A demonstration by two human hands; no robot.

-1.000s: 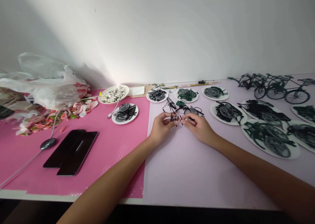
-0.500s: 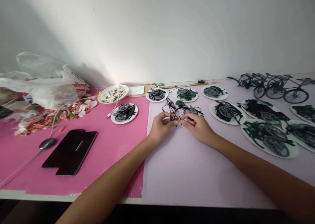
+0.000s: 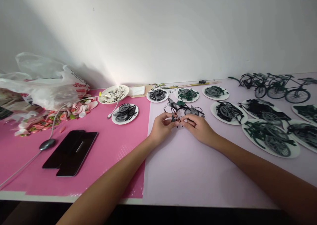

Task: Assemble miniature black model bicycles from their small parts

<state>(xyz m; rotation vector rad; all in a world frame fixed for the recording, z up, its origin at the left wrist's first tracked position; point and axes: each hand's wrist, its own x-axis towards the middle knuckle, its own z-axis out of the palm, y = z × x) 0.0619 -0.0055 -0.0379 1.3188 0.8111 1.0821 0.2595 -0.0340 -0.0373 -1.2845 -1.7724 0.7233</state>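
Observation:
My left hand [image 3: 162,127] is closed, its thumb and fingers pinching a partly built black model bicycle [image 3: 171,103] whose wheel and handlebar stick up above the fingers. My right hand [image 3: 200,128] is closed in a pinch right beside it, fingertips touching or almost touching the left thumb. A thin dark part shows at the right fingertips, too small to name. Just behind the hands lie loose model pieces: a grey spoked wheel [image 3: 191,111] with black parts, and a small dark green piece [image 3: 181,103].
Plates of bicycle parts stand behind and to the right, including a near right plate [image 3: 294,152]. Finished model bicycles [image 3: 284,88] stand at the back right. Left are two phones [image 3: 76,155], a cable with a round puck [image 3: 47,144], a plastic bag [image 3: 49,89] and pink-green pieces [image 3: 53,121].
My right fingertips have moved slightly left, closing the small gap to my left thumb. The left hand and the model bicycle stay nearly where they were.

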